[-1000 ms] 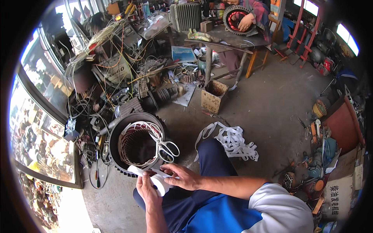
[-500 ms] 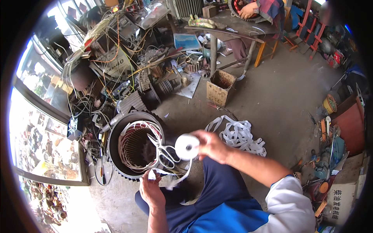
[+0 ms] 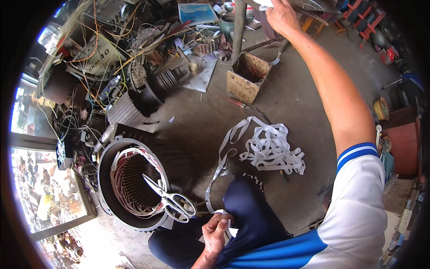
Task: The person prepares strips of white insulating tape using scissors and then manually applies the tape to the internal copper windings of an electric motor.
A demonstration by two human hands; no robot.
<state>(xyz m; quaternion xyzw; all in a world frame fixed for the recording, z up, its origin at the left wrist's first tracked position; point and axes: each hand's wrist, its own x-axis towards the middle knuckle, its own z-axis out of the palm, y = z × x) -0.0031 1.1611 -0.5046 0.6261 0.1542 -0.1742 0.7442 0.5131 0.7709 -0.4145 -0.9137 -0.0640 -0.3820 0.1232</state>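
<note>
My left hand (image 3: pixel 215 234) is closed in a pinch on white tape (image 3: pixel 232 232) above my lap. A long white strip (image 3: pixel 208 193) runs from near that hand to a loose heap of white tape (image 3: pixel 274 150) on the floor. Far out at the upper edge, my stretched right hand (image 3: pixel 283 19) grips a white roll of tape (image 3: pixel 264 2), mostly cut off by the frame. Left of my knees stands a round motor housing (image 3: pixel 105 190) with wound coils (image 3: pixel 117 177) inside. White-handled scissors (image 3: pixel 175 205) rest across its near right rim, blades toward the opening.
A rusty square bin (image 3: pixel 242 85) stands beyond the tape heap, near a table leg (image 3: pixel 238 31). Motor parts, cables and scrap crowd the left. A finned motor part (image 3: pixel 130 110) lies behind the housing. Red frames (image 3: pixel 369 28) stand far right.
My right hand has swung far forward and up with the roll. My left hand has moved right, away from the housing, still pinching tape. The view has shifted.
</note>
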